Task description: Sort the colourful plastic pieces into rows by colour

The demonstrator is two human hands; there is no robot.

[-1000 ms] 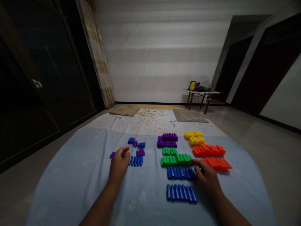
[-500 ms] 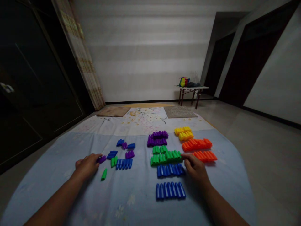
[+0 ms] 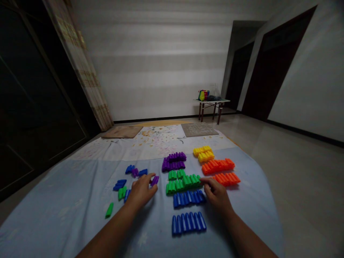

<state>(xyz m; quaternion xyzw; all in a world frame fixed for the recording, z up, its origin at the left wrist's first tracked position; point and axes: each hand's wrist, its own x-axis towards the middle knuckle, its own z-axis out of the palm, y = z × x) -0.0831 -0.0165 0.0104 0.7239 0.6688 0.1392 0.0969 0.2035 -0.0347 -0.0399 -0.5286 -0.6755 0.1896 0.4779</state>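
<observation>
My left hand [image 3: 141,190] is closed on purple pieces [image 3: 154,180], held just above the cloth left of the green group. It hides part of the blue pieces [image 3: 127,196] beneath it. The fingertips of my right hand [image 3: 215,191] touch the right end of the green pieces [image 3: 190,181], with its fingers drawn together. Behind the green ones lie purple pieces [image 3: 174,162]; in front are two blue rows [image 3: 189,223]. Orange pieces [image 3: 218,166] and yellow pieces [image 3: 204,153] sit to the right. A lone green piece [image 3: 109,210] lies at the left.
Small blue, purple and green clusters [image 3: 122,193] are scattered at the left. The table's cloth [image 3: 67,200] is pale blue, with two mats [image 3: 122,132] at its far edge. A small side table [image 3: 212,101] with bags stands near the wall.
My left hand has moved right, carrying purple pieces toward the middle. My right hand stays by the green pieces. The view has shifted slightly.
</observation>
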